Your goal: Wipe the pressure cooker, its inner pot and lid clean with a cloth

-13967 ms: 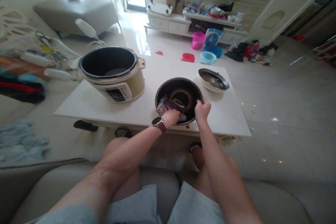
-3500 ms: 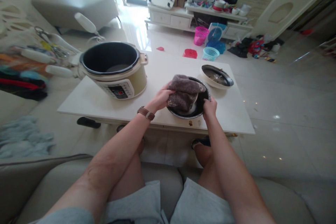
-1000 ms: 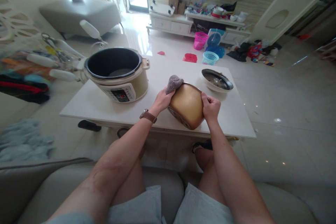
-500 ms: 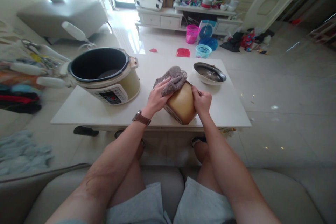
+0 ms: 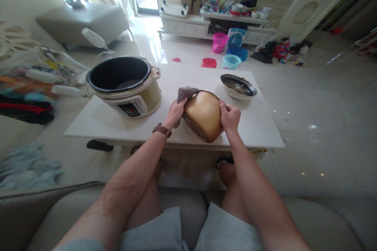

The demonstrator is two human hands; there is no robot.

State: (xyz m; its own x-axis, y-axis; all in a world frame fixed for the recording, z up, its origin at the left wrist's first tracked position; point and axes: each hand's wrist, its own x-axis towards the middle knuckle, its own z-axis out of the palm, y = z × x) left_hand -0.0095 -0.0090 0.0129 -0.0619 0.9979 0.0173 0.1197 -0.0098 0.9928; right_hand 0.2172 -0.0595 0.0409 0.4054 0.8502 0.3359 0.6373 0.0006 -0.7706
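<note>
A gold-brown inner cooking pot (image 5: 205, 113) is tilted on its side over the front of the white table, its base toward me at lower left. My right hand (image 5: 230, 117) is closed on the pot's rim at the right. On the other side, my left hand (image 5: 176, 112) is closed around a grey-brown cloth (image 5: 187, 93), which lies against the pot's left side. To the left stands a cream electric pressure cooker (image 5: 125, 86), lidless, its dark inside showing. A round lid (image 5: 238, 86) lies upside down at the back right.
The white table (image 5: 141, 127) has a sofa (image 5: 188, 204) on my side. Beyond it on the floor are a red basin (image 5: 208, 62), a light blue basket (image 5: 231, 62) and a pink basket (image 5: 219, 43). White-handled fixtures (image 5: 66, 91) stand left of the cooker.
My left hand and the cloth have moved from the top of the pot to its left side, baring more of the gold surface. The right hand keeps its grip. The view has shifted slightly.
</note>
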